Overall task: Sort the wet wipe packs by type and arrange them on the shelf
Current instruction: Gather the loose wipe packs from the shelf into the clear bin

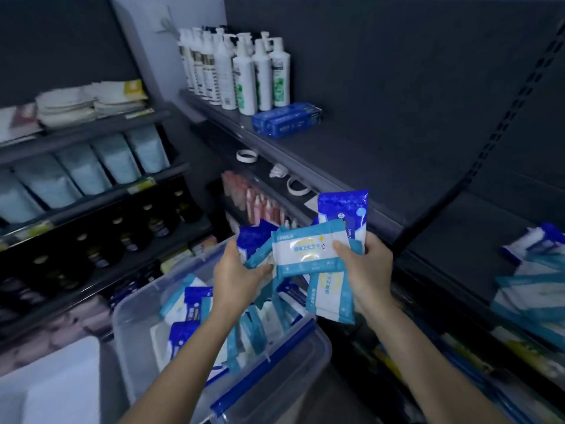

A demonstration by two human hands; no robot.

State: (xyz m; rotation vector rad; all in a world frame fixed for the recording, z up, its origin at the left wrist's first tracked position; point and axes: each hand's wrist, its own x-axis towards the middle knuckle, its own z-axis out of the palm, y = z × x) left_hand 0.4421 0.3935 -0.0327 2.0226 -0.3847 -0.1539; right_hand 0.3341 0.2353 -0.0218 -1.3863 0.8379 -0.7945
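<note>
Sorting under way in a shop's toiletries aisle: at lower left, a clear plastic bin [137, 332] with a blue latch holds a loose jumble of wet wipe packs [189, 304] — dark-blue and pale-blue types mixed together, none of them sorted. Above the bin's far rim, the left hand [235, 276] grips a bunch of packs of both colours, fingers curled round them. Between the two hands a pale-blue pack [305, 249] lies on top of the fan, label up, with a dark-blue pack [342, 209] standing upright behind it. The right hand [370, 264] grasps that fan from the other side, thumb pressed on the pale-blue pack's face, another pale pack hanging below the palm. Further right runs the dark shelf [458, 255], and at its far right edge lies a pile of shelved packs [532, 270] — blue and pale ones overlapping, their order hard to read through the blur. On this showing the job looks somewhere in its early-to-middle part: some packs shelved, a handful being separated, many left in the bin.
</note>
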